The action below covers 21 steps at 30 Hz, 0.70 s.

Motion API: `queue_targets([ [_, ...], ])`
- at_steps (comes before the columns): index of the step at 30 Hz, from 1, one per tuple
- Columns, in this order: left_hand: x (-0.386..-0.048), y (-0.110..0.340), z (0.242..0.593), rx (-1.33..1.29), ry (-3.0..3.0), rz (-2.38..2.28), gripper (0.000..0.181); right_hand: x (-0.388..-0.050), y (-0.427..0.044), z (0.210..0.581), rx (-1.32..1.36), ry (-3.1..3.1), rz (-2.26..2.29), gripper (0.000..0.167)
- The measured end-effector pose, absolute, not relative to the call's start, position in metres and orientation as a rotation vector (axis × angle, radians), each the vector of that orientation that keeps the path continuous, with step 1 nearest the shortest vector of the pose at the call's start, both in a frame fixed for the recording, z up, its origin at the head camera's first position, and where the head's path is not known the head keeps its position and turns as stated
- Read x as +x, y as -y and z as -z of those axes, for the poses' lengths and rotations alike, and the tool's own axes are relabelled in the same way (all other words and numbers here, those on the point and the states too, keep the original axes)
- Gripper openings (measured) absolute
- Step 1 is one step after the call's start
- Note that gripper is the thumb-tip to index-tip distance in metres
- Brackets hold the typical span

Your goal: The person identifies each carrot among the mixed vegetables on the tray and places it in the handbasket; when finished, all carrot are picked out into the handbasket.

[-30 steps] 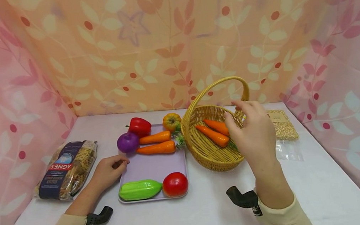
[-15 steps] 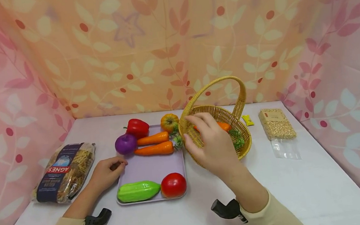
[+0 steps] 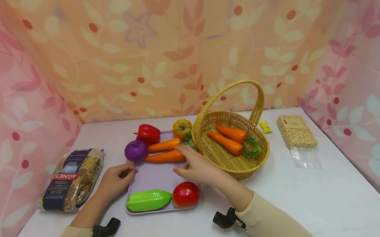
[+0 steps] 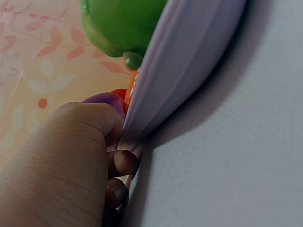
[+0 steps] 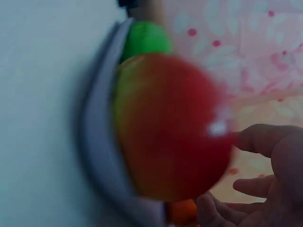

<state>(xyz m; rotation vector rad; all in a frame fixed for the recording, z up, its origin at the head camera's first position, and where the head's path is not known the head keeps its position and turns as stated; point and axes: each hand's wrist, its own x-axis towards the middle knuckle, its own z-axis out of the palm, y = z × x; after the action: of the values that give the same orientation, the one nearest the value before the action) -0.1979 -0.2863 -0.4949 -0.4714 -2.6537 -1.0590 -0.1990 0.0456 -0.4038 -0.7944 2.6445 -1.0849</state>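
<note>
My left hand (image 3: 116,180) pinches the left rim of a lilac tray (image 3: 161,175), thumb and fingers at its edge in the left wrist view. Over the tray's right side hovers my right hand (image 3: 199,166), fingers apart and holding nothing, its fingertips by the nearer carrot (image 3: 166,156). Behind that lies another carrot (image 3: 163,145), beside a purple onion (image 3: 136,150), a red bell pepper (image 3: 148,133) and a small orange pumpkin (image 3: 182,129). At the tray's front are a green ridged vegetable (image 3: 149,200) and a red tomato (image 3: 186,194), which looms blurred in the right wrist view.
Right of the tray stands a wicker basket (image 3: 214,160) with a tall handle; two carrots (image 3: 227,142) lie inside. A pasta bag (image 3: 71,179) is at the left. Farther right are a yellow wrapped sweet (image 3: 265,127) and a bag of grain (image 3: 297,131). Patterned cloth encloses the table.
My right hand has moved left, from over the basket to over the tray, uncovering the basket's carrots. The left hand has stayed at the tray's rim.
</note>
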Motion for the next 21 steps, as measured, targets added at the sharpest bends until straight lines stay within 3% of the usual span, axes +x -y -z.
queue_targets([
  [4,-0.198,0.286,0.494,-0.472,2.666,1.055,0.014,-0.207,-0.041,0.426,-0.732,-2.674,1.023,0.078],
  [9,-0.199,0.285,0.494,-0.471,2.679,1.029,0.014,-0.206,-0.036,0.432,-0.727,-2.875,0.803,0.066],
  [21,-0.199,0.286,0.494,-0.446,2.702,1.014,0.013,-0.189,-0.036,0.401,-0.879,-2.885,0.589,0.055],
])
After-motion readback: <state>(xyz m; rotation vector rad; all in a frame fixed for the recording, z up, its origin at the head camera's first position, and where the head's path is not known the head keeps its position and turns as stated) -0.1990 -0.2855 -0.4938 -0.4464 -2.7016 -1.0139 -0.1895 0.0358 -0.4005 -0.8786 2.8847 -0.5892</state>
